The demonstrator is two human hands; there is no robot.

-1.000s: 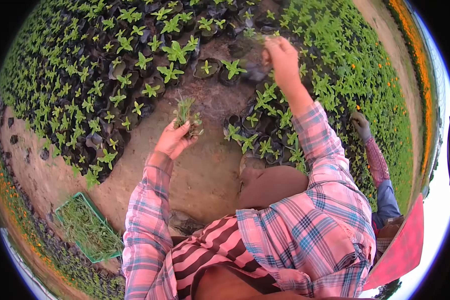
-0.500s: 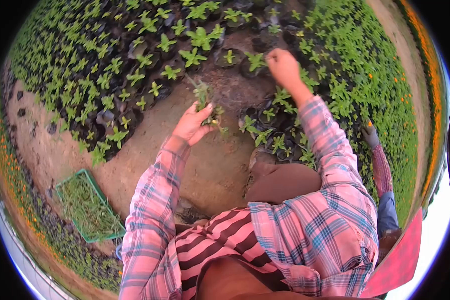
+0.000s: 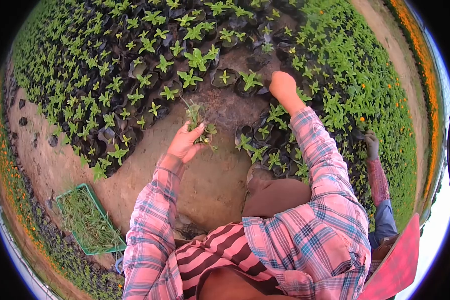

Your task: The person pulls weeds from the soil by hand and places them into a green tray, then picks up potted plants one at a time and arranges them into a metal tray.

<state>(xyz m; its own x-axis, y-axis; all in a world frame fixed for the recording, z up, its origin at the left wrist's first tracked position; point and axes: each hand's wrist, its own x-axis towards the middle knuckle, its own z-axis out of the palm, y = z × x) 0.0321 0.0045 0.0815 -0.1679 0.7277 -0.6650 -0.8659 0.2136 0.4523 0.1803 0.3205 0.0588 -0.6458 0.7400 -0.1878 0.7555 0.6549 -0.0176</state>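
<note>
- Holds a bunch of weeds (image 3: 199,120) in the left hand (image 3: 182,144), over the bare dirt (image 3: 210,175), maybe so as not to squash any little plants.
- Pinches the bunch between thumb and fingers in a narrow grip, likely to stop bits falling out.
- Reaches the right hand (image 3: 283,85) out low, just beside a seedling (image 3: 250,80) in a black grow bag, likely to get in close.
- Curls the right hand up small but hides the fingertips, so cannot tell how tight, or about any tiny thing inside.
- Near the left sleeve, on the ground: a green crate (image 3: 104,214) full of loose grass (image 3: 87,220), maybe to hold the messy bits together.
- Past the right arm, well apart: another person's gloved hand (image 3: 371,145) by the plants.
</note>
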